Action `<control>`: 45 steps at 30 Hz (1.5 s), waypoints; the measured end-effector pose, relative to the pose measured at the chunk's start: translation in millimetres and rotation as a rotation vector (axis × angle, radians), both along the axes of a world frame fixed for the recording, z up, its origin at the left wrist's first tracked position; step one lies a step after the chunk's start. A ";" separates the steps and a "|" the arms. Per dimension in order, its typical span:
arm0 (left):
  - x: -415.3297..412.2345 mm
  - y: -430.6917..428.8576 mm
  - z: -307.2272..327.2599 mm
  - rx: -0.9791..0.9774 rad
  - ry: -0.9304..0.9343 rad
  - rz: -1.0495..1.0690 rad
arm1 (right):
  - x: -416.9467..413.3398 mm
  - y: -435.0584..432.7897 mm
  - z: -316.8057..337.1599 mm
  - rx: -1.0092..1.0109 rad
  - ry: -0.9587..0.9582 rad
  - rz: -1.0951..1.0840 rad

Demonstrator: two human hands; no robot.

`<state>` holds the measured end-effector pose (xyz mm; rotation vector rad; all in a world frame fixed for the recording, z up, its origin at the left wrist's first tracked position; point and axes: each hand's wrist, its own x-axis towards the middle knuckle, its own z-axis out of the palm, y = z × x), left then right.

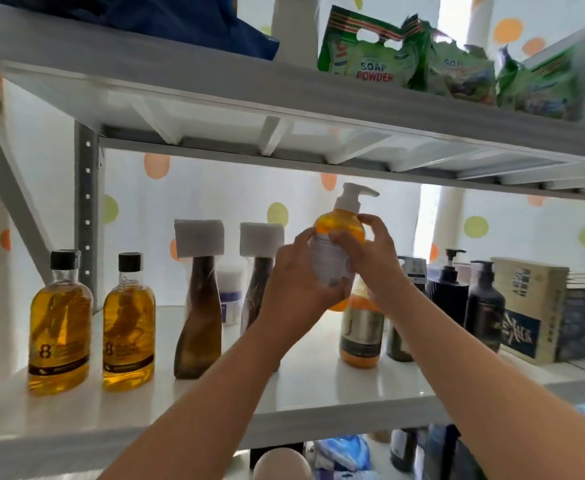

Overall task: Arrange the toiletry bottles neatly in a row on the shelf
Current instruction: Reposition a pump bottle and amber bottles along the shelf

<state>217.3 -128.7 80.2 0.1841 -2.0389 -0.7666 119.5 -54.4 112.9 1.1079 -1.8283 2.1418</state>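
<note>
Both hands, left hand point(296, 275) and right hand point(370, 251), grasp the orange pump bottle point(339, 226), lifted above the shelf point(301, 386), apparently to steady it; contact underneath is hidden.

Orange pump bottle point(340, 226) with white label and white pump is held upright above the white shelf point(305, 389); on the shelf stand two amber bottles point(60, 327), two brown white-capped bottles point(199, 317) and dark pump bottles point(447, 292)
</note>
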 end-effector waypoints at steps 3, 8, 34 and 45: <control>-7.0 -4.1 -20.2 0.109 -0.060 -0.045 | -4.6 0.2 -22.1 0.064 -0.007 -0.003; -12.6 -6.8 -50.4 0.210 -0.025 -0.073 | -5.7 1.2 -49.1 0.105 -0.020 -0.023; -41.4 9.8 -118.4 0.264 -0.117 0.274 | -33.8 -0.7 -119.2 0.340 -0.052 0.242; -34.0 15.5 -114.2 0.285 -0.122 0.589 | -21.6 4.2 -146.0 0.296 -0.509 0.197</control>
